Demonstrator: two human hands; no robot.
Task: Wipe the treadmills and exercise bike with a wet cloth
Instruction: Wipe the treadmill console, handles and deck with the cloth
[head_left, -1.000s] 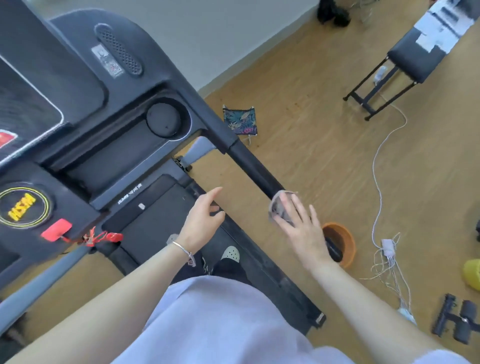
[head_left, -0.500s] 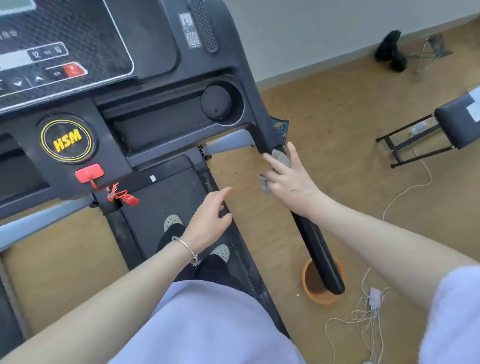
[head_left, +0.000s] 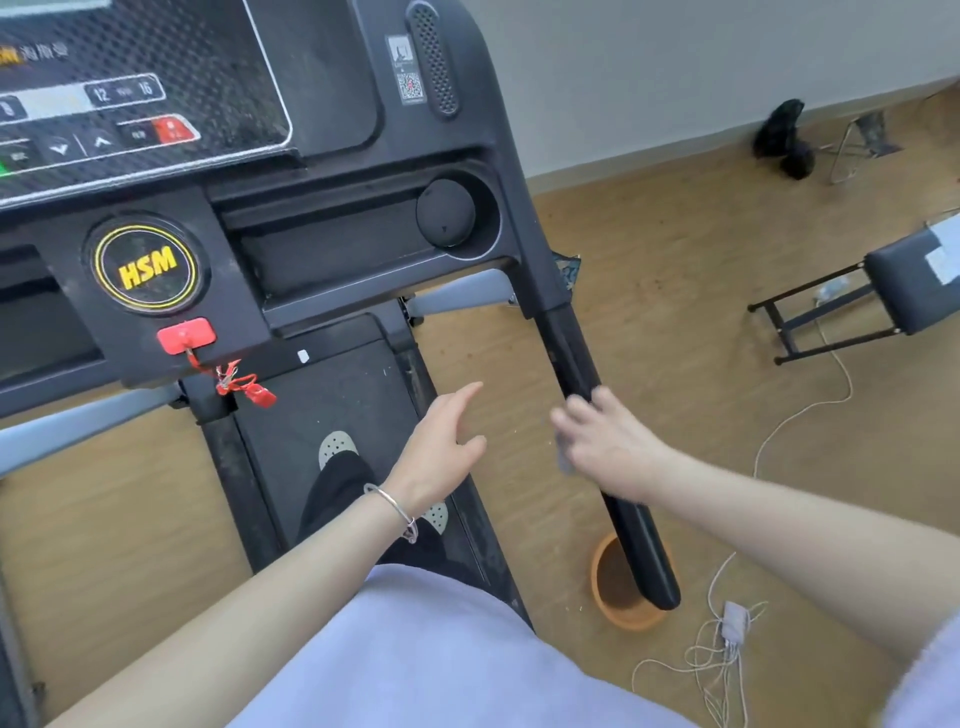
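Wooden floor (head_left: 675, 322); black treadmill (head_left: 322, 244). Right hand (head_left: 610, 447), blurred, presses grey cloth (head_left: 563, 457) on handrail (head_left: 587, 395), fingers curled round it. Left hand (head_left: 441, 447) hovers, fingers relaxed.

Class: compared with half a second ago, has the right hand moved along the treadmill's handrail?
Yes. The right hand has slid down the handrail, away from the console and toward the rail's free end, the grey cloth under it.

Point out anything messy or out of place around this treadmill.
A tangle of white cables with an adapter sprawls loose on the floor beside the orange basin, and the treadmill deck's side rail looks dusty. Nothing looks broken.
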